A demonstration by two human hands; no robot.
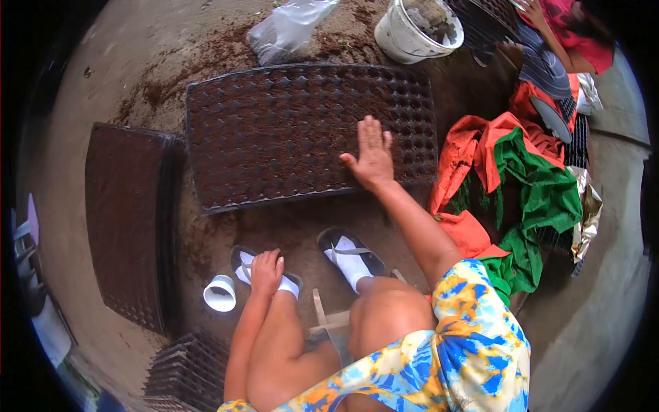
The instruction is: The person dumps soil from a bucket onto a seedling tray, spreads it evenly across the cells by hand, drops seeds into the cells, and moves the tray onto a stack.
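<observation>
A black seedling tray (302,137) filled with dark brown soil lies in front of me. My right hand (374,154) is flat on its right half, fingers stretched forward and thumb apart, with nothing held. Around that hand the round cells show as hollows, while toward the left soil covers most of the cell rims. My left hand (266,272) hangs over my lower leg above a sandalled, socked foot, its fingers loosely extended and holding nothing visible. Beside that foot a small white cup (220,294) lies tipped, its mouth facing me.
Stacked soil-filled trays (127,220) stand at left, with more black trays (185,371) below. A white bucket (419,31) and a clear plastic bag (288,31) sit beyond the tray. Orange and green cloth (542,185) lies at right. Another person (570,34) sits at upper right.
</observation>
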